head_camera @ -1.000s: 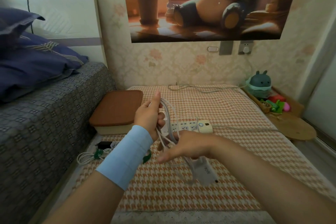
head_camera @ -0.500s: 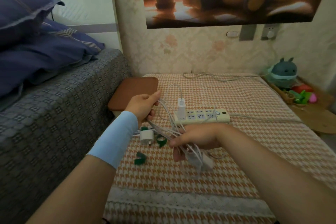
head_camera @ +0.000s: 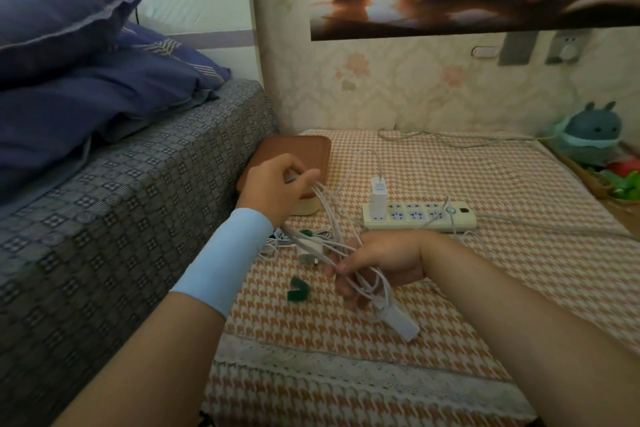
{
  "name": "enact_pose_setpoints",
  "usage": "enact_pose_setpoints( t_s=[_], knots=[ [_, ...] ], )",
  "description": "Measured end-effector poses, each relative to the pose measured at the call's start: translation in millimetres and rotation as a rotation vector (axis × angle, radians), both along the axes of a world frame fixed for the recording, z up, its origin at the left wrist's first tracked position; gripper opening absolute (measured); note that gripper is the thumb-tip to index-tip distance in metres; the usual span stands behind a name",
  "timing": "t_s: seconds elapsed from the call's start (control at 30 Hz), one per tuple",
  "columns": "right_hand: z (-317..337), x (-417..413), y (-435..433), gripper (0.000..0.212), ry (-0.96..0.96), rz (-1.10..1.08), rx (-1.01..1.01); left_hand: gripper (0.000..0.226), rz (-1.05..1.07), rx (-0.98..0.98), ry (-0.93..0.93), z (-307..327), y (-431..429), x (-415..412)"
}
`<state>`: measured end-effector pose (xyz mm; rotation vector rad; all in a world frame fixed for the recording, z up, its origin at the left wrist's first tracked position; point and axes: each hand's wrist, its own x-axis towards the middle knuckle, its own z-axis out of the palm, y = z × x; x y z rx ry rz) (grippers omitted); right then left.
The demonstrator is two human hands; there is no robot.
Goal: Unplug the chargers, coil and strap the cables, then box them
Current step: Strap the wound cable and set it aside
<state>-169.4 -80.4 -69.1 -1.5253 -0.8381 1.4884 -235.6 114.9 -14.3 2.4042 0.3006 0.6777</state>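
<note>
My left hand [head_camera: 277,184] grips one end of a looped white cable [head_camera: 329,215] above the checked cloth. My right hand [head_camera: 377,263] pinches the loops' other end, and a white charger brick [head_camera: 398,321] hangs from them below its fingers. A second white charger [head_camera: 376,198] stands plugged in the cream power strip [head_camera: 419,217]. A third charger [head_camera: 308,251] with a strapped cable lies on the cloth between my hands. A loose green strap [head_camera: 297,289] lies nearby. The brown-lidded box [head_camera: 294,152] sits behind my left hand.
A bed with a grey patterned cover [head_camera: 121,218] and blue pillows [head_camera: 86,80] borders the left side. The strip's cord [head_camera: 450,139] runs along the wall. A plush toy [head_camera: 592,132] and small toys sit at the right. A wall socket [head_camera: 568,48] is above.
Both hands have lowered with the cable loops, stretching them between left and right. The view has tilted down and closer; the hanging charger brick now nearly touches the cloth.
</note>
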Motion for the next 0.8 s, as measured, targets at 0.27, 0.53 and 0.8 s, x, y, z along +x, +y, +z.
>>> enact_pose_setpoints(
  t_s=[0.27,0.53,0.8],
  knots=[
    [0.5,-2.2,-5.4,0.022,-0.052,-0.066,-0.068,0.076,-0.315,0.639,0.044,-0.9,2.5,-16.4],
    [7.1,8.9,-20.6,0.029,-0.109,-0.095,-0.045,0.065,-0.457,0.633,0.439,-30.7,-23.8,-14.5],
    [4.4,19.4,-23.9,0.040,-0.419,-0.287,-0.057,0.026,-0.337,0.522,0.644,-24.2,-26.6,-5.5]
  ],
)
